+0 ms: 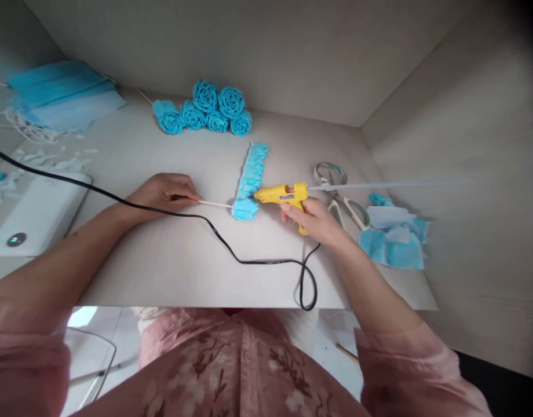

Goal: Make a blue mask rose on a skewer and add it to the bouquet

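My left hand (168, 194) pinches one end of a thin wooden stick (216, 204). The stick's far end meets the lower end of a pleated light-blue strip (251, 171), which lies on the table with its near end folded over. In my right hand (312, 219) is a yellow hot glue gun (284, 194), fingers wrapped round its handle. The nozzle touches or nearly touches the strip just above the fold; I cannot tell which. A long clear glue stick (379, 185) sticks out of the gun's back.
Several blue rosettes (205, 95) lie at the back. Blue mask sheets (62, 87) and a white power bank (40, 214) are on the left. Scissors (356, 211), a tape roll (330, 174) and blue scraps (392, 240) lie on the right. A black cord (266, 262) crosses the table (162, 272).
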`<act>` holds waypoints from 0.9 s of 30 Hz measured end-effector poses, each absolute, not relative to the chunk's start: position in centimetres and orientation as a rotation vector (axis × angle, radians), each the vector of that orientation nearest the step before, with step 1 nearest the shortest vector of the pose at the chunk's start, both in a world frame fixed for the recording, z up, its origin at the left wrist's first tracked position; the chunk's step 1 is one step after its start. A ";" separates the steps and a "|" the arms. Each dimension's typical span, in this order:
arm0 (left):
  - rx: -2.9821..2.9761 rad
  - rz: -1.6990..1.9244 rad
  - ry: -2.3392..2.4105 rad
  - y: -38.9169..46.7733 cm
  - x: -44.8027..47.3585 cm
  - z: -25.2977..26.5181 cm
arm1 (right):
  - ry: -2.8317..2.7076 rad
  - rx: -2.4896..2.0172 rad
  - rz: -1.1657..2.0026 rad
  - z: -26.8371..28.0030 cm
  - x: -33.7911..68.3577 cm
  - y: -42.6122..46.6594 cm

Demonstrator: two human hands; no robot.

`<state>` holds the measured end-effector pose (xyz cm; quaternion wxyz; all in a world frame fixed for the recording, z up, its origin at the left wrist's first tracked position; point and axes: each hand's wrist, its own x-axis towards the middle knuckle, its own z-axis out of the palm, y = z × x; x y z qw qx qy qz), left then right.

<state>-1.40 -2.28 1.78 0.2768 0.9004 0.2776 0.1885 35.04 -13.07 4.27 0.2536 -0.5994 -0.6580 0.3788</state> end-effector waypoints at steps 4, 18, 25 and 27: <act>2.446 0.542 0.714 -2.0 -1.6 1.4 | -1.778 -1.668 1.035 4.1 34.6 -13.2; 2.515 0.601 0.813 -2.0 -1.5 1.1 | -1.916 -1.651 0.903 3.1 34.9 -13.0; 2.639 0.608 0.718 -1.9 0.9 2.0 | -1.899 -1.592 0.934 3.0 35.2 -12.7; 2.661 0.571 0.655 -1.7 1.7 2.4 | -1.893 -1.588 0.938 3.0 35.2 -12.7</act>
